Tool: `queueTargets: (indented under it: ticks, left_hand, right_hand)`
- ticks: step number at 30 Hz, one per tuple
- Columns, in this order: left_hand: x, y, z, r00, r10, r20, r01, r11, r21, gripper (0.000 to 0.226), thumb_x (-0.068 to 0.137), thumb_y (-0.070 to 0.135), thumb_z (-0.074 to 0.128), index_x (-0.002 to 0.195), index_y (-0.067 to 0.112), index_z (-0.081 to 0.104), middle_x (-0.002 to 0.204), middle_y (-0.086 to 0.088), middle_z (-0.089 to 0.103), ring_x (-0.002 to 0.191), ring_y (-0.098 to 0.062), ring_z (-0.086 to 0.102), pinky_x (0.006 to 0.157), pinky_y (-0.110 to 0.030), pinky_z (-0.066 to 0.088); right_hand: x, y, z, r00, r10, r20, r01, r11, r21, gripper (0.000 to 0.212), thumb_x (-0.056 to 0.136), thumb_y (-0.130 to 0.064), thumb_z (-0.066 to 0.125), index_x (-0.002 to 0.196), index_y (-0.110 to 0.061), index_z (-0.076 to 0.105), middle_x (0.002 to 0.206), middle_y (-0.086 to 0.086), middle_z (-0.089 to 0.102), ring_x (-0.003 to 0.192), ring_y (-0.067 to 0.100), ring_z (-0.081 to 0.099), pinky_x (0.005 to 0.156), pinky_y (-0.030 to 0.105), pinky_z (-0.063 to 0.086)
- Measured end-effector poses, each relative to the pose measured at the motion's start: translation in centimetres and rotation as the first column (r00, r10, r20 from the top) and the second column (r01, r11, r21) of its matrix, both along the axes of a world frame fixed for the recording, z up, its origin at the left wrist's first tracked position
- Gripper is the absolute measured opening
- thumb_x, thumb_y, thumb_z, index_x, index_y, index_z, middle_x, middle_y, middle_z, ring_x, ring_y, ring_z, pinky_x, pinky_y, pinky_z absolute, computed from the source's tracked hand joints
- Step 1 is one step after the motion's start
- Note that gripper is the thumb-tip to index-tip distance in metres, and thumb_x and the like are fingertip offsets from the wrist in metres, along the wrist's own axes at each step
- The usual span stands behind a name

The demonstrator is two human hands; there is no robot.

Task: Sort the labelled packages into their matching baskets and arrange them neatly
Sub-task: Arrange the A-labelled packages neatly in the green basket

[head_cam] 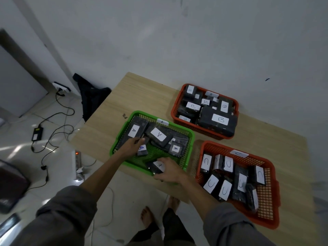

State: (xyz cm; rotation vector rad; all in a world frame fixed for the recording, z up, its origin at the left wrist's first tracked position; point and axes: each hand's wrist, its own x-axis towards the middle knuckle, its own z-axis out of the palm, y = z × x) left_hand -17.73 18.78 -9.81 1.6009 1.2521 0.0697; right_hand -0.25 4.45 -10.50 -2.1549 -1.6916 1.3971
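Hands work in the green basket [190, 139]: right hand [170, 172] grips an A package [156, 166], left hand's [132, 145] grip unclear.

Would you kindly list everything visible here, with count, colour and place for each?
table: one, light wood, against the wall
green basket: one, tagged A, near left of the table
A packages: about six seen, black with white labels, in the green basket
far orange basket: one, tagged B, by the wall
B packages: several, black, white labels, in the far orange basket
near orange basket: one, tagged C, near right
C packages: about nine, black, white labels, in the near orange basket
cables and adapter: black, on the floor at left
dark cloth: one, on the floor beside the table
left hand: holds a small A package
right hand: grips an A package at the green basket's near rim
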Motion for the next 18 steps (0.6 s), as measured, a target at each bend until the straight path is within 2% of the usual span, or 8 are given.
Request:
queueTargets:
  ticks: [1,3,5,8,11,14,18]
  left_hand:
    - [-0.2,-0.1,0.0,1.000,0.007,-0.004,-0.007,1.000,-0.002,0.055,0.101,0.046,0.041,0.124,-0.001,0.058,0.089,-0.012,0.061,0.087,-0.025,0.061,0.068,-0.025,0.042]
    - [-0.6,-0.3,-0.1,1.000,0.020,-0.015,-0.021,1.000,-0.020,0.052,0.101,0.046,0.042,0.120,0.001,0.060,0.082,-0.006,0.058,0.092,-0.028,0.063,0.063,-0.021,0.040]
    - [-0.9,-0.3,-0.1,1.000,0.027,-0.010,-0.028,0.999,-0.030,0.049,0.101,0.047,0.042,0.120,0.005,0.061,0.086,0.002,0.060,0.093,-0.022,0.062,0.065,-0.021,0.041]
    - [-1.1,-0.2,-0.2,0.999,0.036,0.002,-0.036,0.999,-0.026,0.048,0.101,0.048,0.043,0.119,0.007,0.061,0.100,-0.011,0.066,0.090,-0.020,0.061,0.071,-0.027,0.043]
    - [-1.1,-0.1,-0.2,1.000,0.019,0.000,-0.019,1.000,-0.016,0.047,0.100,0.049,0.042,0.118,0.010,0.061,0.100,-0.008,0.066,0.088,-0.017,0.062,0.071,-0.026,0.045]
    - [-0.6,0.0,-0.1,1.000,0.001,-0.014,-0.001,1.000,-0.013,0.046,0.101,0.050,0.041,0.113,0.010,0.061,0.092,-0.003,0.062,0.082,-0.013,0.058,0.067,-0.024,0.042]
    - [-0.2,-0.1,-0.1,0.999,-0.041,-0.017,0.040,0.999,-0.035,0.045,0.101,0.049,0.040,0.114,0.011,0.060,0.086,0.002,0.058,0.080,-0.011,0.056,0.068,-0.025,0.042]
  right_hand:
    - [0.2,0.3,-0.2,0.999,0.031,0.016,-0.031,1.000,0.002,0.089,0.077,-0.046,0.078,0.151,-0.017,0.038,0.144,0.009,0.042,0.134,0.029,0.040,0.108,0.043,0.041]
    - [0.7,0.9,-0.5,0.990,0.121,0.066,-0.122,0.992,0.012,0.087,0.078,-0.045,0.077,0.151,-0.018,0.039,0.151,0.008,0.038,0.139,0.030,0.035,0.112,0.044,0.036]
    - [1.3,1.5,-0.6,0.972,0.207,0.112,-0.211,0.977,0.023,0.083,0.079,-0.041,0.078,0.150,-0.018,0.042,0.155,0.009,0.036,0.141,0.031,0.033,0.115,0.044,0.033]
    - [2.0,2.2,-0.6,0.928,0.322,0.187,-0.335,0.941,0.040,0.072,0.080,-0.025,0.077,0.145,-0.014,0.048,0.144,0.011,0.046,0.134,0.030,0.040,0.111,0.042,0.037]
    - [2.4,2.2,-0.9,0.871,0.400,0.286,-0.426,0.904,0.034,0.065,0.084,-0.012,0.071,0.145,-0.012,0.048,0.144,0.013,0.045,0.134,0.033,0.040,0.111,0.042,0.036]
    - [2.7,1.4,-1.8,0.793,0.435,0.426,-0.480,0.877,-0.002,0.072,0.089,-0.002,0.063,0.154,-0.014,0.035,0.155,0.011,0.035,0.139,0.032,0.031,0.111,0.043,0.031]
    - [2.8,0.7,-2.4,0.738,0.430,0.520,-0.491,0.871,-0.022,0.068,0.088,-0.001,0.064,0.150,-0.013,0.040,0.152,0.010,0.038,0.133,0.032,0.034,0.107,0.046,0.034]
